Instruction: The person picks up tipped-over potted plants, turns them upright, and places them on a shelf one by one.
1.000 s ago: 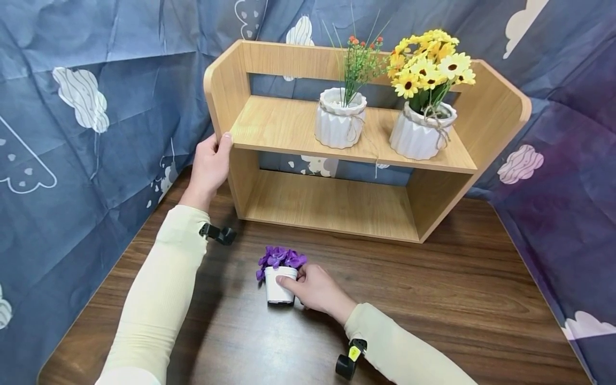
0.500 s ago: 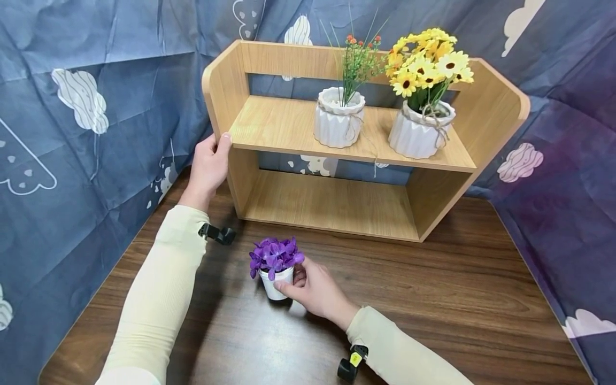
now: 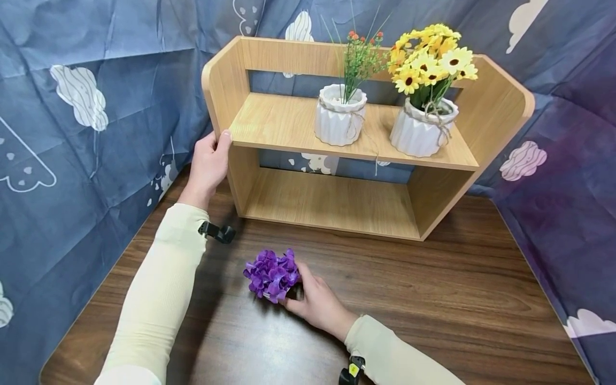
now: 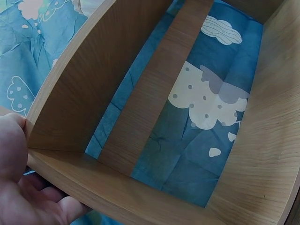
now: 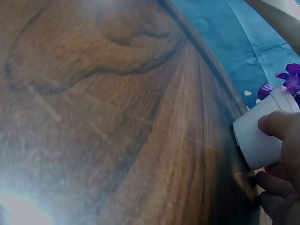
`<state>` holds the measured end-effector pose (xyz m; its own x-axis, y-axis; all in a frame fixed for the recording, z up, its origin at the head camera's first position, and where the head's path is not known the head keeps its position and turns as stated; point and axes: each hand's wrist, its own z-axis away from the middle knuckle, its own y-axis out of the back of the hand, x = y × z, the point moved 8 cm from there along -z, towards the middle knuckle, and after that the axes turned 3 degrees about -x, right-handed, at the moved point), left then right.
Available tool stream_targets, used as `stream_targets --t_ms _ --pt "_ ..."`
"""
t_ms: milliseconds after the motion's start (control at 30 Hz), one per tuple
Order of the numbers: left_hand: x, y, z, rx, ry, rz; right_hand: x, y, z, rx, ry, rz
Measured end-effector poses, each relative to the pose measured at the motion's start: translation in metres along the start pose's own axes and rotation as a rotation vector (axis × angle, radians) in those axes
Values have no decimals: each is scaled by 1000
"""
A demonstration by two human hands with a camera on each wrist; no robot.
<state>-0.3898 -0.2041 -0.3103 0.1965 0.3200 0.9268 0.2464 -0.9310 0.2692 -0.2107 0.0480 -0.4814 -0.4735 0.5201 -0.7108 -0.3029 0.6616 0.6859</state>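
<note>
In the head view my right hand (image 3: 320, 305) holds a small white pot of purple flowers (image 3: 273, 275) low over the dark wooden table. The blooms face up at the head camera and hide most of the pot. From the right wrist, the white pot (image 5: 258, 133) shows with my thumb on its side and fingers curled beneath. My left hand (image 3: 209, 168) grips the left side panel of a two-level wooden shelf (image 3: 279, 120), thumb at the front edge by the upper board. Close up, the left wrist view shows my fingers (image 4: 51, 206) curled under the panel edge (image 4: 75, 185).
On the upper board stand a white ribbed pot with green stems and red buds (image 3: 340, 120) and another with yellow flowers (image 3: 418, 133), both tied with twine. The lower board (image 3: 332, 203) is bare wood. Blue cloud-print cloth (image 3: 106, 139) surrounds the table (image 3: 433, 289).
My right hand has tipped the flower pot, so the blooms now turn toward the head camera and cover the pot, and has shifted it slightly left. My left hand stays on the shelf.
</note>
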Motion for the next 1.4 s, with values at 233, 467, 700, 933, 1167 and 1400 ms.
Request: stream_targets --t_ms 233,467,700,933,1167,1400 --pt "0 0 -1 -6 11 4 1 -2 -1 -9 -61 -35" --pt "-1 -1 0 -12 15 10 2 -5 -3 13 -111 -84" --pt "-1 0 -1 -1 0 20 2 -7 -2 10 -149 -110" --pt "-1 0 0 0 1 9 2 -9 1 9 -149 -138" --pt "-2 0 1 -1 5 7 3 -9 2 16 -164 -171" --pt "1 -1 1 0 -4 11 4 -4 3 34 -177 -194"
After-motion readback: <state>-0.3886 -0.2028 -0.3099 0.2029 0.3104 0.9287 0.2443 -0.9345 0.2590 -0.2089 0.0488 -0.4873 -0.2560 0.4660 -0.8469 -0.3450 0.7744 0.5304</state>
